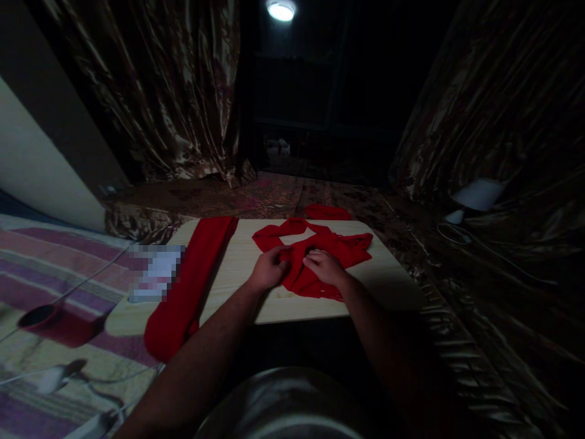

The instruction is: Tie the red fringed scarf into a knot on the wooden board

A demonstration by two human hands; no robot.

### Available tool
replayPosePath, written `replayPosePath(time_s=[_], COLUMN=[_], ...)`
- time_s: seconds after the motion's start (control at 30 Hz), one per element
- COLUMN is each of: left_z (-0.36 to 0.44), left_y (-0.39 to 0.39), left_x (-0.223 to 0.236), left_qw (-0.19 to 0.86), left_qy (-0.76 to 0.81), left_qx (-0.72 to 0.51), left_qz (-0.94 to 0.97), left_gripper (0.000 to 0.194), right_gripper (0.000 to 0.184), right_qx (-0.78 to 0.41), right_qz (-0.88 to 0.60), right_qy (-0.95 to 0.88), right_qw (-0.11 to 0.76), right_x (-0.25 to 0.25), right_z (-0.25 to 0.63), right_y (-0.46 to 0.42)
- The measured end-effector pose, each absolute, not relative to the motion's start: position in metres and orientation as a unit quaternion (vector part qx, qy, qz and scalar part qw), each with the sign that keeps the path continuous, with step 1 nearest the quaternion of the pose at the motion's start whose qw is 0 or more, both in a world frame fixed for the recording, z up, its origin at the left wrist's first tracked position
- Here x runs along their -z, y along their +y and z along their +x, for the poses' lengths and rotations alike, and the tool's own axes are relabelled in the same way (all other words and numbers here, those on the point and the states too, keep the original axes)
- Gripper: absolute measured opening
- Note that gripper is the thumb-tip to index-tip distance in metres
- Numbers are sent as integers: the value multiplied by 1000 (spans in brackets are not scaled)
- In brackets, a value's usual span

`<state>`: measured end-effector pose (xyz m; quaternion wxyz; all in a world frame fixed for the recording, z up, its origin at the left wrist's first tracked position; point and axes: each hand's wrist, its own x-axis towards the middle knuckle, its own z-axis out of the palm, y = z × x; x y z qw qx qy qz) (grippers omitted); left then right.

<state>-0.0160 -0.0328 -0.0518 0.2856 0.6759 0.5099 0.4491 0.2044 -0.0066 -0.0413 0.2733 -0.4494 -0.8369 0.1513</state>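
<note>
A crumpled red garment (320, 244) lies on the right half of a low wooden board (237, 268). My left hand (269, 268) rests on the garment's left edge with its fingers curled onto the cloth. Beside it, my right hand (325, 266) presses on the middle of the same garment, fingers bent and pinching the fabric. A long folded red cloth (192, 286) lies along the board's left side, hanging over the near edge, untouched by either hand.
A red cup (50, 323) lies on its side on the striped mat (41, 268) at the left. A blurred white item (158, 274) sits at the board's left edge. Shiny curtains (150, 91) hang behind; a white lamp (475, 196) and cable lie right.
</note>
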Motion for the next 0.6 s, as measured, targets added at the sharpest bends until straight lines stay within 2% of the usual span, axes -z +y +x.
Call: replayPosePath(time_s=[0.1,0.17,0.4,0.47,0.6], left_z=[-14,-13,-14,-13,-13], left_y=[-39,-42,-41,-38,-34], left_x=[47,43,42,44,46], left_qw=[321,332,348,349,307], left_qy=[453,450,457,468,544], left_qx=[-434,-422,-441,-456,-475], left_qz=[710,714,690,672,620], left_gripper=[50,50,44,41,34], right_gripper=[40,36,36,39,45], right_qx=[-132,-125,-111,-151,-333], right_qz=[-435,-447,-454,-464,-475], right_qy=[-857,-855,-850,-829,-722], right_qw=[243,232,243,273,378], right_x=[39,38,44,45,46], right_z=[204,203,201,203,210], right_y=[-7,-8,-8,-6,-4])
